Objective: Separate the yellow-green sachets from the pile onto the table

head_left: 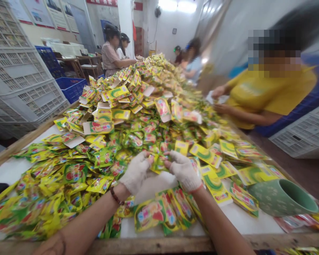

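Both my hands wear white knit gloves and meet at the middle of a long table. My left hand [136,172] and my right hand [184,170] are closed, pinching a small yellow-green sachet [157,162] between their fingertips. A white bag [152,185] lies under my palms. A huge heap of yellow and green sachets [138,117] covers the table beyond. A fanned row of sachets [164,210] lies just below my wrists. A bead bracelet [116,196] circles my left wrist.
A green cup [281,198] lies on its side at the right. White plastic crates [18,74] are stacked at the left, more [305,136] at the right. A person in a yellow shirt [266,95] works at the right side; other people sit further back. The wooden table edge [159,243] runs along the front.
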`<state>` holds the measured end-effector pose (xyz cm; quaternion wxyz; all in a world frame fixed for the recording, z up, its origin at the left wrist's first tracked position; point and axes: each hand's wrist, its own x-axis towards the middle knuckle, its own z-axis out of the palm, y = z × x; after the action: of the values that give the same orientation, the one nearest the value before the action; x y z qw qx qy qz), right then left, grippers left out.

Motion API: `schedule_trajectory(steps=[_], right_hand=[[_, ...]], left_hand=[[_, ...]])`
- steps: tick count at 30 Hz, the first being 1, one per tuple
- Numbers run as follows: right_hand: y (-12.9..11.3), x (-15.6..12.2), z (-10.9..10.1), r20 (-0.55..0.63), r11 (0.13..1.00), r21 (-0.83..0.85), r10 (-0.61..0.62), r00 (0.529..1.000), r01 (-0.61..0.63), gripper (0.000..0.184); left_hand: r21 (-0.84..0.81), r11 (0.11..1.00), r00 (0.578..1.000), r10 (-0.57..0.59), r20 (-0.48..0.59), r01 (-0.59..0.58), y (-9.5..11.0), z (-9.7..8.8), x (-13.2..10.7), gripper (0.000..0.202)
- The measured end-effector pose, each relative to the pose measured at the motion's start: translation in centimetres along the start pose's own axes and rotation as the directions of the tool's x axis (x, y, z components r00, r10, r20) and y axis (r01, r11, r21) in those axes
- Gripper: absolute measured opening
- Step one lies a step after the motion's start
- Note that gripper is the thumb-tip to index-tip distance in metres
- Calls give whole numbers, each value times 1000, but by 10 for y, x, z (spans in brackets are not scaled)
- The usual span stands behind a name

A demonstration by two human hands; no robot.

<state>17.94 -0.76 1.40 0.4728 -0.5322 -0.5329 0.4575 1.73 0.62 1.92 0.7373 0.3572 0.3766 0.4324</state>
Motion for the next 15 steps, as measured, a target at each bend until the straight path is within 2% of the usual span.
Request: schedule_trajectory(steps=[3, 6, 9, 11, 13, 15], right_hand=[[0, -2, -5, 114, 967, -157, -183, 976, 200, 23], [3, -4, -5, 191, 943, -259, -160, 968, 207, 25], [5, -4, -4, 131, 938, -320, -92, 987, 130, 23], [6, -3, -3, 80, 934, -336, -99, 992, 120, 19], [6, -2, 1, 8, 928, -346, -142, 990, 136, 14], [5, -2, 7, -97, 920, -360, -199, 975, 152, 18]], left_hand=[[191, 982, 999, 4, -39, 4, -2, -7, 3, 32], [304, 952, 1000, 8, 19, -14, -6, -11, 3, 29], [337, 940, 997, 29, 78, -54, -8, -8, 1, 29], [319, 946, 996, 31, 89, -58, -8, -4, 0, 32], [277, 958, 996, 61, 59, -75, -9, 0, 0, 30], [204, 973, 993, 114, -5, -110, -9, 2, 2, 25]])
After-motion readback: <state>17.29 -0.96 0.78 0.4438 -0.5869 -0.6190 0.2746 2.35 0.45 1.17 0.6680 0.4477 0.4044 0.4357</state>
